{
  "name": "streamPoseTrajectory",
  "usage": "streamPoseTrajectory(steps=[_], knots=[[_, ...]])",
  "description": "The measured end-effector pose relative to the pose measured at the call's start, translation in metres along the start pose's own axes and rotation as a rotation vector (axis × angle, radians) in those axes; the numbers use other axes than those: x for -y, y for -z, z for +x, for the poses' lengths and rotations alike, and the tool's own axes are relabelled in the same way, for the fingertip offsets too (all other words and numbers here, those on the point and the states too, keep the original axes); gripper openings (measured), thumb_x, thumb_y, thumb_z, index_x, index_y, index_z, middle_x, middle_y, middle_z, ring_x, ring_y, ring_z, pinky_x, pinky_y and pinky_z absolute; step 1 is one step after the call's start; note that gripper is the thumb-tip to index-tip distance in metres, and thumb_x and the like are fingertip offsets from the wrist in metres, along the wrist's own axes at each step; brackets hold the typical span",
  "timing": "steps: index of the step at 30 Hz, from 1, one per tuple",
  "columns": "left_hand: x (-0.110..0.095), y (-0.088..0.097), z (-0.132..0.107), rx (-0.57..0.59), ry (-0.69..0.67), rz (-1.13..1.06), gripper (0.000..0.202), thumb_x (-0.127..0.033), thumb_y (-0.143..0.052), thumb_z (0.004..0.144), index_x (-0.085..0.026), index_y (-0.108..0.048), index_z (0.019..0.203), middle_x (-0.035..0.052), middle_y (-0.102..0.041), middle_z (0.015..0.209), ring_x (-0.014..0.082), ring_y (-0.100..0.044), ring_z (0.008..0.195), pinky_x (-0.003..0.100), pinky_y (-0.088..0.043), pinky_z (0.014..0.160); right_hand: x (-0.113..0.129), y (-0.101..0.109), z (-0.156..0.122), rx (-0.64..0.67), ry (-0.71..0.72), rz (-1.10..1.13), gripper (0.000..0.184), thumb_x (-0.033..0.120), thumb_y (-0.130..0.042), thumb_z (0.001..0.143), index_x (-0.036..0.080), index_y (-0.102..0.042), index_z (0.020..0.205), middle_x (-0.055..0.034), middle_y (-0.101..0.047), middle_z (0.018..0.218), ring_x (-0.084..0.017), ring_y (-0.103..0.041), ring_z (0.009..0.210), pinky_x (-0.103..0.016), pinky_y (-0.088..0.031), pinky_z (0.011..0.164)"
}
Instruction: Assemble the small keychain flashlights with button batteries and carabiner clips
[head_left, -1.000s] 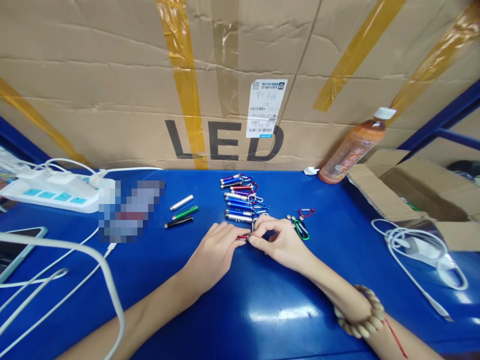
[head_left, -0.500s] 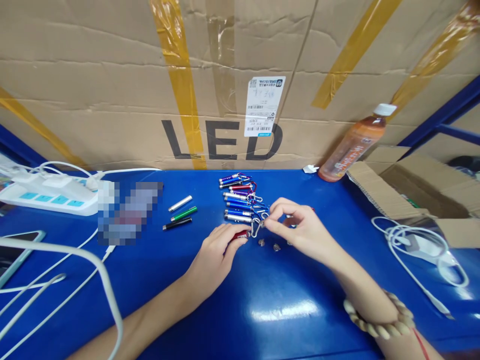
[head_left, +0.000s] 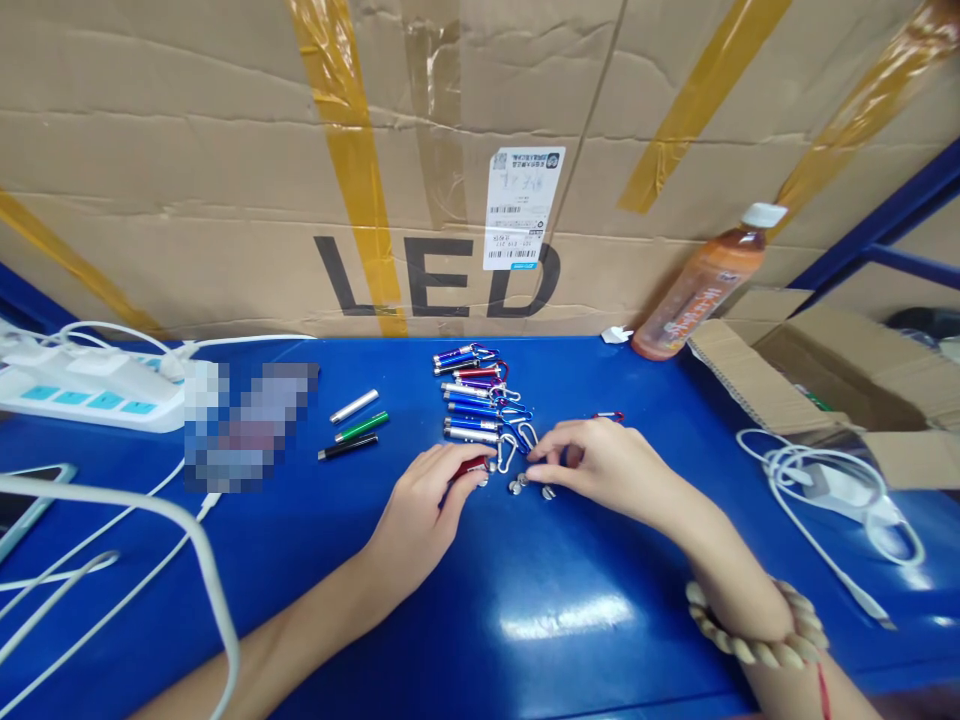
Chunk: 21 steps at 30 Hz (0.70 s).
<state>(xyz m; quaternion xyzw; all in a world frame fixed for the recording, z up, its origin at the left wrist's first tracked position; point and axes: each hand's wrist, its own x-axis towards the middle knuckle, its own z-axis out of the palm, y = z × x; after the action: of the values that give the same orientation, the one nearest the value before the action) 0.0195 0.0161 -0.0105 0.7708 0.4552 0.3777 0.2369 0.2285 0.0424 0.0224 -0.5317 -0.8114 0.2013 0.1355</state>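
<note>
Gap between the hands: wider now; a second ago the fingertips were almost met over the red torch, and now they are parted.
Left hand: the red torch [head_left: 472, 466] is clamped between thumb and fingers of the left hand [head_left: 421, 500], just in front of the torch row; whether the table is touched by it cannot be told.
Right hand: the right hand [head_left: 611, 465] is lowered beside the silver discs [head_left: 515, 487], thumb and forefinger a little apart at the tips; whether anything is pinched there cannot be told.
Loose discs: a few are seen near the right fingertips, where none were visible a second ago, and another [head_left: 482, 481] is now shown by the left thumb.
Silver clip: the silver clip [head_left: 506, 455] is left in view between the hands.
Red clip: more of the red clip [head_left: 608, 416] is revealed behind the right hand than half a second ago.
Torch row: blue, red, purple and silver torches [head_left: 472, 404] are stacked up the table, unchanged.
Tubes: silver, green and black tubes [head_left: 361, 427] are laid slantwise to the left.
Blue table: the glossy blue table [head_left: 450, 640] is crossed by white cables; a power strip [head_left: 97, 400] is placed at far left.
Room: the back is filled by a taped cardboard box [head_left: 225, 180] marked LED; at right, a drink bottle [head_left: 701, 290] is leaned against it, beside an open carton [head_left: 787, 380].
</note>
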Motion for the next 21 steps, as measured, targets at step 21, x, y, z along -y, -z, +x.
streamPoseTrajectory(steps=[21], knots=[[-0.003,0.0,-0.003,0.082,-0.04,-0.05,0.021,-0.018,-0.042,0.09,-0.021,-0.059,0.102,-0.0012,-0.066,0.084,0.0121,-0.058,0.078,0.022,-0.047,0.074,0.026,-0.006,-0.001,-0.114,0.086,0.7,0.017,0.032,-0.069,0.071,0.015,-0.069,0.075,-0.0034,-0.065,0.071,-0.009,-0.056,0.052,-0.018,-0.043,0.042]])
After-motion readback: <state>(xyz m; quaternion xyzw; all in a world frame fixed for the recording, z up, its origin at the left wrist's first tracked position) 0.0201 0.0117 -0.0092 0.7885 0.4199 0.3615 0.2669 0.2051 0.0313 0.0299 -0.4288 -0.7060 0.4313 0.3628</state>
